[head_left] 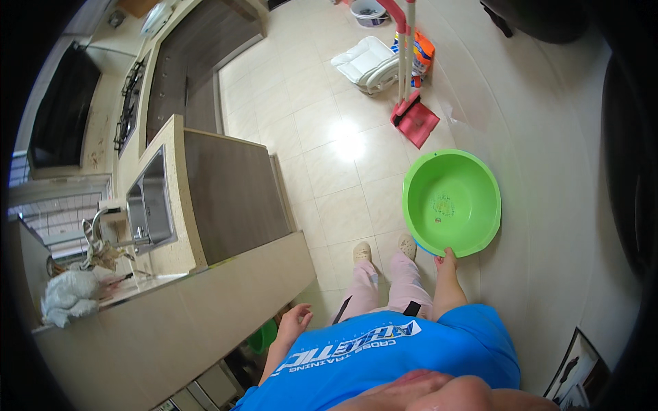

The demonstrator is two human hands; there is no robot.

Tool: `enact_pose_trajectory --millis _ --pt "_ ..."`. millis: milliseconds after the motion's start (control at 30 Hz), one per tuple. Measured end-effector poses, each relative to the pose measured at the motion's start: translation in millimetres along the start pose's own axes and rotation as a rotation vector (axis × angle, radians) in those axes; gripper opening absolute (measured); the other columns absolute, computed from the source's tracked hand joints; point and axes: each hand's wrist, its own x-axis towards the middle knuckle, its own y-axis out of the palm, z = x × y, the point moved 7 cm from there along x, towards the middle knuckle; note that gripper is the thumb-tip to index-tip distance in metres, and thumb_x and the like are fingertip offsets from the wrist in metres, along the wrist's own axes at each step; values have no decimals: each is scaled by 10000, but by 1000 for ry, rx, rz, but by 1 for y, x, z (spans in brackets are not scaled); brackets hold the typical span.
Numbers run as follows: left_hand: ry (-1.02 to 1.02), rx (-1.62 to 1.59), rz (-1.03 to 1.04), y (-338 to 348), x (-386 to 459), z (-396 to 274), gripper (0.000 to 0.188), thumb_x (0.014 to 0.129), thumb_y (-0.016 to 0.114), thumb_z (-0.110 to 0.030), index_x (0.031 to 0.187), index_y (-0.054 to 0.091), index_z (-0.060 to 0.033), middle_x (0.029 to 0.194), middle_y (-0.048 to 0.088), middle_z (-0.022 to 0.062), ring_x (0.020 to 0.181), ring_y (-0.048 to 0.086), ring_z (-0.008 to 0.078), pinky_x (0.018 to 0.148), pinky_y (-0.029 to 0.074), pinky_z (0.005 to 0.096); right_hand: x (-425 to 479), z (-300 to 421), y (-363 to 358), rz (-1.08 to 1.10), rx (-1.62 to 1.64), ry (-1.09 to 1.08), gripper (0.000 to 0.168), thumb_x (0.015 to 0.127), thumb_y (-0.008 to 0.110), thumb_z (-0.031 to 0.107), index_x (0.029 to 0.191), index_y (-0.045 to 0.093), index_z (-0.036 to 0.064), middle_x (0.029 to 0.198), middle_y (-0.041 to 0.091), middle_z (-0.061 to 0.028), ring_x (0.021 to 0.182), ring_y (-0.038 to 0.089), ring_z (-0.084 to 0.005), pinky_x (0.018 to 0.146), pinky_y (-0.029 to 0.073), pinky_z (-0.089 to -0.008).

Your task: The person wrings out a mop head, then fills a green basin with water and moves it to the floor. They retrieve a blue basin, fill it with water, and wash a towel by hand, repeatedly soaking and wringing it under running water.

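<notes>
My right hand (446,258) grips the near rim of a large round green plastic basin (468,205), which shows a small patterned patch on its bottom. A sliver of blue shows under the basin's lower left edge. My left hand (296,317) hangs beside my body with nothing in it, its fingers loosely curled and apart. Beyond the basin stand a red dustpan (419,123) and a broom with a black-edged head, both with long pale handles.
A white folded padded plastic item (367,64), an orange and blue bag (423,51) and a white bucket (369,14) stand farther back on the tiled floor. At left is a counter (189,216) with a steel sink (154,200). Another green container (263,336) is low at left.
</notes>
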Motion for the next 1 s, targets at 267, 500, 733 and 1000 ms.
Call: enact_pose_trajectory --millis 267,500,733,1000 --pt "-60 -40 -62 17 -21 -9 284 828 612 -153 1078 574 -25 901 653 137 826 627 265 743 495 351 11 26 5 100 -133 -20 273 749 662 152 960 537 33 722 522 -105 588 516 -224 623 528 -419" --pt "-132 -28 -38 22 -28 -8 275 838 592 -152 1082 574 -27 903 650 150 824 624 275 741 496 354 49 13 12 83 -272 51 262 759 662 71 995 548 51 855 562 -124 637 540 -244 605 523 -428" --pt "-149 25 -50 24 -13 5 282 836 589 -191 1066 586 -27 915 650 155 830 628 279 746 496 359 23 1 26 270 -112 94 305 760 611 67 1048 512 53 981 573 -127 846 574 -295 748 512 -468" --pt "-29 0 53 54 40 3 290 850 561 -252 1047 596 -42 899 648 157 824 623 285 742 493 356 -26 -1 31 389 115 280 221 752 574 46 971 540 36 901 607 -115 799 589 -257 817 503 -428"
